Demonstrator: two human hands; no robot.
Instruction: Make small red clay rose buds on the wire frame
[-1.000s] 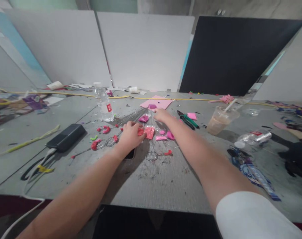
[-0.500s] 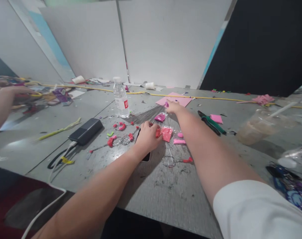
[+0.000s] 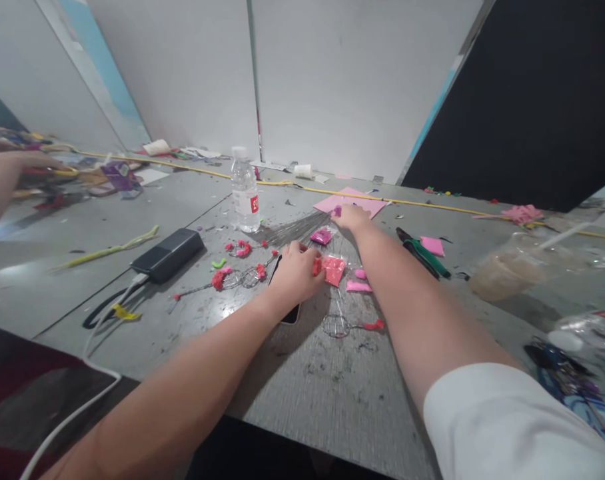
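Observation:
My left hand (image 3: 296, 275) rests over a dark phone (image 3: 290, 315), fingers curled round a small lump of red clay (image 3: 317, 267). Beside those fingertips lies a clear packet of red clay (image 3: 334, 271). Farther out, my right hand (image 3: 353, 218) pinches a bit of purple clay (image 3: 337, 211) at the near edge of a pink sheet (image 3: 350, 199). A bundle of thin wires (image 3: 295, 229) fans out to its left, and a magenta packet (image 3: 321, 237) sits just below. Pink clay pieces (image 3: 358, 287) lie by my right forearm.
Wire shapes with red clay (image 3: 217, 279) and a power bank (image 3: 167, 255) lie left. A water bottle (image 3: 245, 193) stands behind. Green-handled pliers (image 3: 422, 253) and a drink cup (image 3: 502, 267) are right. Another person's arm (image 3: 5, 177) reaches in at far left.
My right hand has shifted slightly, its fingers more bent at the purple clay. My left hand keeps its place with the red clay. The view has tilted a little.

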